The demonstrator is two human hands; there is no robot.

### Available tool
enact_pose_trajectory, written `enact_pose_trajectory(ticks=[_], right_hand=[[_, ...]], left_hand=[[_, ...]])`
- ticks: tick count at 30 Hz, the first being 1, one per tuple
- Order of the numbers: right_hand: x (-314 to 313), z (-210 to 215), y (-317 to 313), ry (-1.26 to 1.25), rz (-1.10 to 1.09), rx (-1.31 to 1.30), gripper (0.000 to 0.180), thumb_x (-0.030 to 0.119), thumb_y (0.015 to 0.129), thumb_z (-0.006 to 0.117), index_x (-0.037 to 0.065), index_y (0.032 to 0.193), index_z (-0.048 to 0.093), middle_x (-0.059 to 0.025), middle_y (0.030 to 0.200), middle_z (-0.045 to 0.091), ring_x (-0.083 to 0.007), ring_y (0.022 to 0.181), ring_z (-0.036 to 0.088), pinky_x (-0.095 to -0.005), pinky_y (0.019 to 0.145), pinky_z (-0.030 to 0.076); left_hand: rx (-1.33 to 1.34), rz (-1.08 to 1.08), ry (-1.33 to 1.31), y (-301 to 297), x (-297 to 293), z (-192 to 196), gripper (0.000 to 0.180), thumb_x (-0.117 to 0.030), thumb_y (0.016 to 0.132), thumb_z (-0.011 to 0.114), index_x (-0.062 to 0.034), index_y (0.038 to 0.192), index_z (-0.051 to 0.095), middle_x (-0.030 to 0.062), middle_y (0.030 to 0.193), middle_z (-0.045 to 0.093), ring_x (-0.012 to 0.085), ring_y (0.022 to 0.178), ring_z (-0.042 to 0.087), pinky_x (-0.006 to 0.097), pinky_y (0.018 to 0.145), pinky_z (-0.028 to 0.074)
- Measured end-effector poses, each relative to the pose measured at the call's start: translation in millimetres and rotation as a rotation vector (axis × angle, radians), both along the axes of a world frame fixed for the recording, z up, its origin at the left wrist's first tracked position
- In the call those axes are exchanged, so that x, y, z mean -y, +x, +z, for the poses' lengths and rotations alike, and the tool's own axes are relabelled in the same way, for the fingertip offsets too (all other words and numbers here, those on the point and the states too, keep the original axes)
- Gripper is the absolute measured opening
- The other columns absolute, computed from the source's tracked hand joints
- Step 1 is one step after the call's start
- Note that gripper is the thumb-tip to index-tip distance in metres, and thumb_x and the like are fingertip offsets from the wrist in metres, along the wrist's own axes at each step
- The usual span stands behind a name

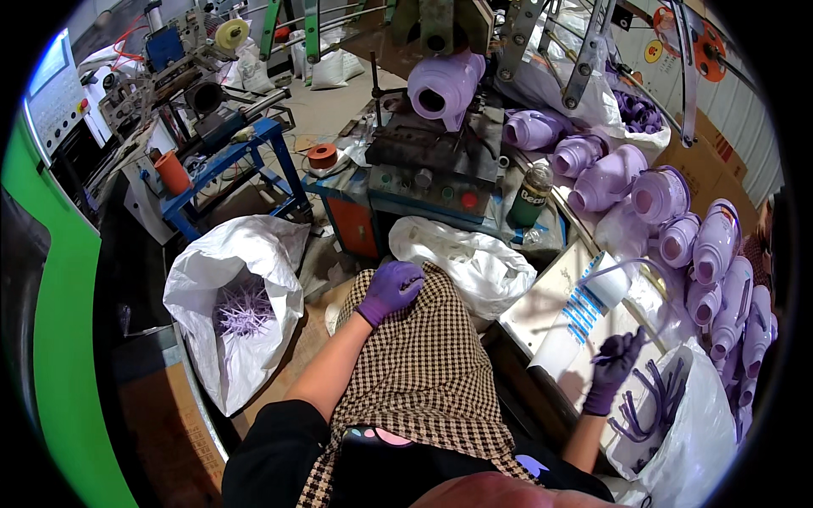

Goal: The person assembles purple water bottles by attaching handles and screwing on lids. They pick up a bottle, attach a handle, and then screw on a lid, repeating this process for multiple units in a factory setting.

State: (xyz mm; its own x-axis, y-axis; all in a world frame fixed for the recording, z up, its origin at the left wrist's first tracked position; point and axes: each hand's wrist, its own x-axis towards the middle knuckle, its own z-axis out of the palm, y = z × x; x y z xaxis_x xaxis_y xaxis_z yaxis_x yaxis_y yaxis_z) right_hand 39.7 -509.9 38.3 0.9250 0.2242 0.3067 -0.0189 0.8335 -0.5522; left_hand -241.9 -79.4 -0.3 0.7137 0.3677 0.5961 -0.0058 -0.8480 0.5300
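Note:
My left hand, in a purple glove, lies on the checked apron over my lap with its fingers curled in. Nothing shows sticking out of it. Off to the right, my gloved right hand is raised beside a white bag of dark purple strips. Its fingers are bunched, and what they hold, if anything, is hard to tell; a thin lilac strip arcs near the fingertips. Ahead, a hollow lilac plastic part with a round opening sits on the press.
Several similar lilac parts are piled along the right. A white sack with spiky lilac pieces stands left; another white bag lies below the press. A green bottle and a paper roll are at right. A blue stand is far left.

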Motion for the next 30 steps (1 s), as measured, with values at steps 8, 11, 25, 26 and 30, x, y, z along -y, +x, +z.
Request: enact_pose_trajectory(ticks=[8,11,25,26,30], right_hand=[[-67,10,-91,-0.277,-0.030,0.195,0.043,0.036,0.103,0.059,0.001,0.129,0.055,-0.0078,0.081,0.062,-0.0183,0.081,0.066,-0.0292,0.070,0.051],[-70,13,-94,-0.383,-0.090,0.292,0.044,0.037,0.102,0.060,0.000,0.127,0.057,-0.0106,0.084,0.066,-0.0210,0.080,0.067,-0.0327,0.070,0.052],[-33,-11,-104,-0.619,-0.125,0.181,0.038,0.029,0.101,0.063,-0.001,0.125,0.060,-0.0145,0.096,0.072,-0.0173,0.080,0.065,-0.0287,0.070,0.051],[-35,-12,-103,-0.613,-0.107,0.181,0.037,0.027,0.101,0.063,-0.001,0.124,0.060,-0.0147,0.097,0.072,-0.0175,0.080,0.065,-0.0289,0.070,0.051],[-42,-16,-104,-0.606,-0.044,0.170,0.032,0.020,0.101,0.063,-0.003,0.123,0.061,-0.0155,0.101,0.071,-0.0179,0.079,0.064,-0.0290,0.071,0.050]], left_hand=[[0.355,-0.135,-0.680,48,-11,93,0.035,-0.018,0.092,0.072,-0.0030,0.124,0.066,0.0135,0.110,0.071,0.0200,0.097,0.069,0.029,0.091,0.052],[0.424,0.004,-0.515,95,-36,153,0.050,-0.028,0.098,0.067,0.0015,0.137,0.056,0.0133,0.127,0.065,0.0210,0.114,0.062,0.032,0.099,0.048],[0.310,0.244,-0.097,247,-147,240,0.053,-0.041,0.099,0.054,-0.0114,0.142,0.054,0.0154,0.144,0.057,0.0320,0.129,0.055,0.039,0.108,0.043],[0.232,0.257,0.140,253,-159,253,0.052,-0.040,0.099,0.053,-0.0117,0.142,0.054,0.0150,0.144,0.057,0.0317,0.129,0.055,0.038,0.108,0.043],[0.155,0.338,0.457,263,-167,276,0.047,-0.035,0.100,0.051,-0.0123,0.142,0.055,0.0134,0.143,0.057,0.0296,0.129,0.056,0.037,0.107,0.043]])
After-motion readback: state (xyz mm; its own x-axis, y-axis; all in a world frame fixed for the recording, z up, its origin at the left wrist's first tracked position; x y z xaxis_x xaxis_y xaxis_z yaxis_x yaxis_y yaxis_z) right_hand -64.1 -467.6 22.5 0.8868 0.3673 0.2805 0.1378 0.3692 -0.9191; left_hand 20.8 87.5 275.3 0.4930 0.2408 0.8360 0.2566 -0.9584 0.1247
